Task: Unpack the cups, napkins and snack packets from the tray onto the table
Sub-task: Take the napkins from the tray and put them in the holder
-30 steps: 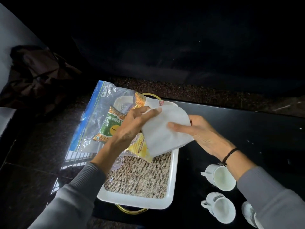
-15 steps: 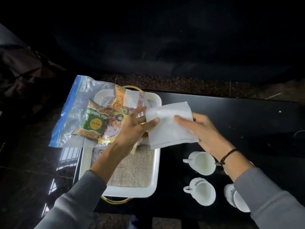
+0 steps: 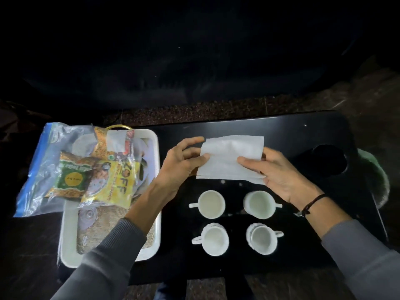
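Note:
A white napkin [image 3: 232,158] is held flat over the black table [image 3: 238,126]. My left hand [image 3: 180,164] pinches its left edge and my right hand [image 3: 275,174] grips its right side. Below the napkin, several white cups [image 3: 212,204] stand on the table in two rows. To the left sits the white tray [image 3: 156,169] with a burlap liner. A clear zip bag [image 3: 54,161] lies across its far end, along with yellow and green snack packets [image 3: 112,182].
The table has a round recessed cup holder [image 3: 329,160] at its right end. A gold handle [image 3: 116,126] sticks out from the tray's far side. Dark speckled floor surrounds the table. The zip bag overhangs the tray's left edge.
Both hands have carried the napkin rightward from above the tray to over the table, beyond the cups. The napkin now hangs flatter. My view has shifted right.

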The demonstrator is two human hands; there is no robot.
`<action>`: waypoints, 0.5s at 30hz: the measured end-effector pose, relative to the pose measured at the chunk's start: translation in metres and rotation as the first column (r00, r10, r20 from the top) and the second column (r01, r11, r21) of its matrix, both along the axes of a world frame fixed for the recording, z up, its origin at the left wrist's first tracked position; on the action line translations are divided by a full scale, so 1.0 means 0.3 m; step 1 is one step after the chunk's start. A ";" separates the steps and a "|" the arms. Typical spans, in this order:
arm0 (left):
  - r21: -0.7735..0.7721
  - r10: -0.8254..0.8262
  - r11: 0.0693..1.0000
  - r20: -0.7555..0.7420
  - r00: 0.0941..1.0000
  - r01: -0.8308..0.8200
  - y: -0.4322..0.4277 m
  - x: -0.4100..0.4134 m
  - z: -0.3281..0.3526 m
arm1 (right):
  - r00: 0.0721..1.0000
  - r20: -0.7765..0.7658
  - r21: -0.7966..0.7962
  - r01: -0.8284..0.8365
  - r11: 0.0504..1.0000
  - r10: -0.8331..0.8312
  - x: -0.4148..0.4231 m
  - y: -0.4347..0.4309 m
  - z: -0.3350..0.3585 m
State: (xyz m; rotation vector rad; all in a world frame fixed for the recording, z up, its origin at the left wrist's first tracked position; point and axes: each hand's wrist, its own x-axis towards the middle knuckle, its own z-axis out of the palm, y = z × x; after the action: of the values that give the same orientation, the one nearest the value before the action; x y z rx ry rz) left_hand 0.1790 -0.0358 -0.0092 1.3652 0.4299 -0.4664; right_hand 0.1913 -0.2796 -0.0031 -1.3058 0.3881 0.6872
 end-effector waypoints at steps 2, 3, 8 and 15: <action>0.023 -0.055 0.998 -0.003 0.998 0.055 -0.072 0.017 0.003 | 0.999 -0.017 0.041 0.051 0.998 -0.051 -0.011 -0.080 0.011; 0.026 -0.073 0.997 -0.014 0.997 0.074 -0.113 0.025 0.003 | 0.997 -0.033 0.047 0.075 0.996 -0.074 -0.016 -0.120 0.018; 0.048 -0.124 0.991 -0.064 0.990 0.128 -0.301 0.060 0.004 | 0.983 -0.047 -0.014 0.179 0.984 -0.179 -0.046 -0.291 0.044; 0.119 -0.161 0.978 -0.111 0.981 0.174 -0.534 0.087 0.000 | 0.948 0.130 -0.218 0.314 0.924 -0.291 -0.074 -0.513 0.079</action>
State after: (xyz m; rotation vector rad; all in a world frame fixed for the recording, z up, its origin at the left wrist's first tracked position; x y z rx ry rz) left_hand 0.2051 -0.1961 -0.0091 1.5139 0.4351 -0.6587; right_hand 0.1692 -0.4335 0.0206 -1.4575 0.5938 0.3224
